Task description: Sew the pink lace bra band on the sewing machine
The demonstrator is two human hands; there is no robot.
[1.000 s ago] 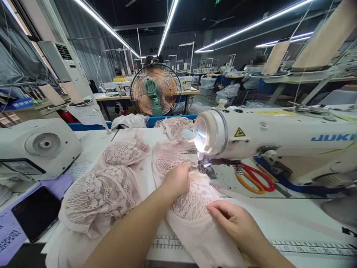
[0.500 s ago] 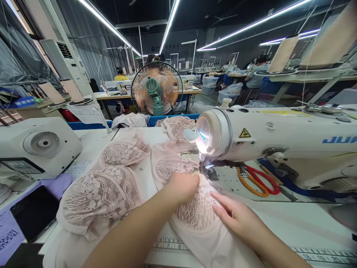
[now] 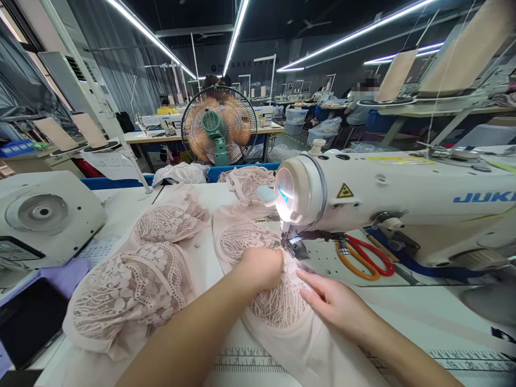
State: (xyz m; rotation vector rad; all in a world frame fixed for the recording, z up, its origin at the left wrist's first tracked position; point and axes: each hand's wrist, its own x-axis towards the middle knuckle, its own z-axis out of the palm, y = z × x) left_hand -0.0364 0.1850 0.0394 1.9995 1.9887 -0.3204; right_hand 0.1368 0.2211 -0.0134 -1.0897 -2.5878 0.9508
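The left hand (image 3: 260, 267) rests knuckles-up on a pale pink lace piece (image 3: 278, 306) that lies on the white desk (image 3: 423, 306), right at the needle area of the sewing machine (image 3: 395, 207). Its fingers are curled down onto the cloth, pressing it flat close to the presser foot (image 3: 292, 248); whether they pinch a fold underneath cannot be told. The right hand (image 3: 336, 306) lies just to the right of it, palm down on the same piece, fingers stretched out and flat with the tips pointing toward the presser foot, grasping nothing. The 2 hands are close together but not touching.

The lace piece runs from under the machine head toward the person, its plain pink edge spilling over a printed ruler strip (image 3: 250, 361) at the desk's near edge. The machine's lamp glows white at the head, just above the needle.

Behind the needle plate, under the machine's arm, lie scissors (image 3: 365, 258) with 1 red and 1 orange handle. To the left, a stack of more lace pieces (image 3: 133, 285) is spread across the desk, well apart from the hands. A black phone (image 3: 28, 322) lies at the far left edge, near a second machine housing (image 3: 44, 217). Beyond the desk stands a fan (image 3: 220, 126) with a green hub, and farther back other people sit at other workstations.
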